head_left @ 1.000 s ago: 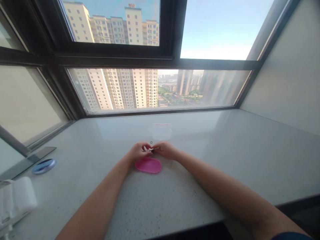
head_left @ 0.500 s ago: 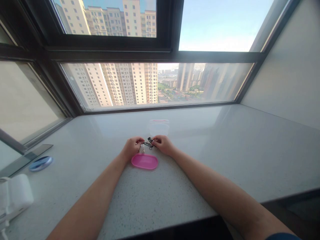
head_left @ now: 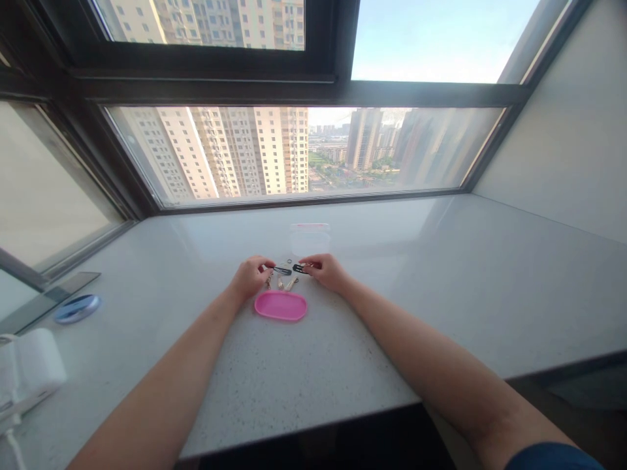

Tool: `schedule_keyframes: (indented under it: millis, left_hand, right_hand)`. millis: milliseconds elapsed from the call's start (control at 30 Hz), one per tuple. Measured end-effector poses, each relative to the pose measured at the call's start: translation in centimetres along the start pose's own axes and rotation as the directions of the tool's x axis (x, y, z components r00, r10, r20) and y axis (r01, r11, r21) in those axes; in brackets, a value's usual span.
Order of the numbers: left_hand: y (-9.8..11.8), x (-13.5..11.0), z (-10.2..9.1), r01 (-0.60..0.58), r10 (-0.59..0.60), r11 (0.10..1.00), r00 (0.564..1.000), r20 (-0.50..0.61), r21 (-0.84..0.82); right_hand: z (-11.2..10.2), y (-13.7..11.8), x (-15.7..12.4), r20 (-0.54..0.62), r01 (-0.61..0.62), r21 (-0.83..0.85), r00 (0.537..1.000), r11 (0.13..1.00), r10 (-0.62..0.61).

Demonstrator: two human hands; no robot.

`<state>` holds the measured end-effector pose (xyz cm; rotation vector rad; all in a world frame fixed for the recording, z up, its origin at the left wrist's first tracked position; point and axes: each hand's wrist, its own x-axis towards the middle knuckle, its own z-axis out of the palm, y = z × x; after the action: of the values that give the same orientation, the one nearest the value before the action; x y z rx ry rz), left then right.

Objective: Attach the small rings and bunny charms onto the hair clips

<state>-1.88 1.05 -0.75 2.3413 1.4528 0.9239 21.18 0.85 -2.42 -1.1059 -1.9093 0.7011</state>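
Observation:
My left hand [head_left: 251, 276] pinches a black snap hair clip [head_left: 283, 270], its tip pointing right. Facing it, a second black hair clip [head_left: 299, 268] is between the fingers of my right hand [head_left: 323, 269]. The two clips are slightly apart. Below them on the counter lie several small metallic pieces [head_left: 292, 284], too small to make out fully, and a small dark ring [head_left: 289, 261] shows just above. A pink oval tray [head_left: 281, 306] sits nearer to me. Behind my hands is a clear plastic bag or box [head_left: 310, 241] with a pink top line.
The speckled white counter [head_left: 313, 372] runs to a dark-framed window. On the left are a white charger-like block [head_left: 29, 365] with a cable, a round bluish object [head_left: 77, 309] and a flat glassy strip [head_left: 73, 285]. A wall [head_left: 568, 124] rises at right.
My hands have drawn slightly apart, and the black clips that were bunched together are now separated, one in each hand. The small pieces under them show more clearly. The view has tilted slightly down.

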Motion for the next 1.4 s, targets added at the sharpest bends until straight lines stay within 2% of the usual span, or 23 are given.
schedule_keyframes:
  millis: [133,200,367,467,533,733,900,1133,1400]
  left_hand:
    - [0.5,0.1,-0.8,-0.027,0.030,0.999,0.998,-0.057,0.046]
    - [0.7,0.1,-1.2,0.002,0.004,0.995,0.998,-0.059,0.101]
    - [0.8,0.0,-1.6,0.175,-0.196,0.965,0.976,0.093,0.196]
    - [0.7,-0.2,-1.6,0.180,-0.215,0.967,0.957,0.194,0.182]
    - [0.7,-0.3,-1.6,0.173,-0.209,0.970,0.954,0.217,0.173]
    - [0.4,-0.3,-1.5,0.184,-0.216,0.967,0.958,0.186,0.177]
    - [0.2,-0.2,-1.3,0.190,-0.222,0.964,0.961,0.164,0.188]
    - [0.4,-0.2,-1.7,0.181,-0.201,0.969,0.973,0.110,0.170]
    - [0.8,-0.2,-1.6,0.161,-0.167,0.983,0.983,0.076,0.085]
  right_hand:
    - [-0.1,0.2,0.0,-0.055,0.072,-0.084,0.996,0.994,-0.077]
    - [-0.1,0.1,0.0,-0.059,0.099,-0.096,0.993,0.990,-0.105]
    - [-0.1,-0.2,-0.1,-0.061,0.113,-0.075,0.991,0.991,-0.118]
    - [-0.1,-0.2,-0.1,-0.084,0.103,-0.022,0.991,0.994,-0.104]
    - [-0.1,-0.1,-0.1,-0.079,0.096,0.011,0.992,0.995,-0.095]
    - [-0.1,-0.1,-0.2,-0.053,0.083,0.089,0.995,0.993,-0.079]
    - [0.0,-0.1,-0.2,-0.032,0.056,0.068,0.998,0.996,-0.054]
    - [0.1,-0.3,-0.2,-0.067,0.056,0.018,0.996,0.998,-0.054]
    - [0.6,0.0,-0.2,-0.047,0.047,0.129,0.998,0.990,-0.041]
